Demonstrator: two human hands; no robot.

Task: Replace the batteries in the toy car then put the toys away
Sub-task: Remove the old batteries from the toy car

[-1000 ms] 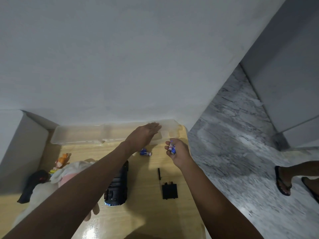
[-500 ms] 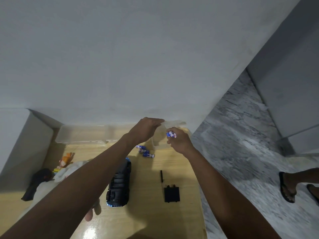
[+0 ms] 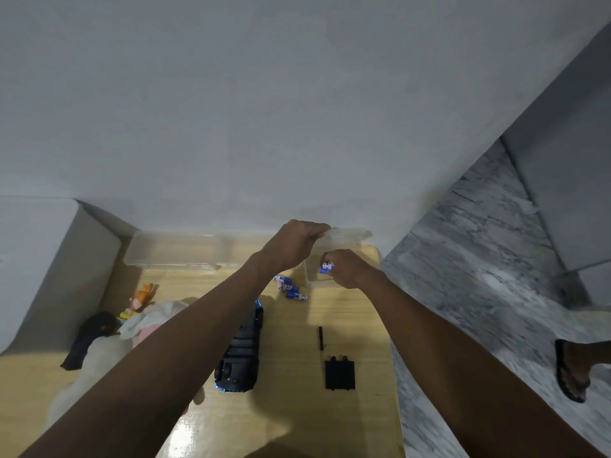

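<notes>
Since the earlier frames, the left hand (image 3: 297, 241) has gone from lying flat on the small clear plastic container (image 3: 344, 256) to curling its fingers over the near rim and tipping it up, while the right hand (image 3: 347, 269) has risen from the yellow wooden tabletop (image 3: 291, 424) to the container's mouth. At this moment the left hand grips the rim; the right hand pinches small blue-and-white cylindrical batteries (image 3: 326, 268), their count not resolvable. Three more blue-and-white loose batteries (image 3: 291, 287) lie on the tabletop just beside the container, on its near-left side. Nearer the viewer than the container lies the black toy car with blue trim (image 3: 240, 355), apparently underside up; whether its bay is filled cannot be told. To the car's right rest a flat black rectangular battery cover (image 3: 340, 374) and a slim black screwdriver-like tool (image 3: 320, 338). A long clear plastic tray (image 3: 175, 251) stands left of the container against the grey wall (image 3: 297, 110). Far left of the car lie an orange-haired doll (image 3: 140, 300), a white-and-pink soft toy (image 3: 152, 322) and a dark object (image 3: 87, 338). Judged handling: the batteries are rigid, smooth, dense for their bulk and apt to roll, best pinched across the barrel; the container is light, thin-walled and flexible, best steadied at the rim; the car is hard plastic and probably moderately light, best grasped across its flanks.
</notes>
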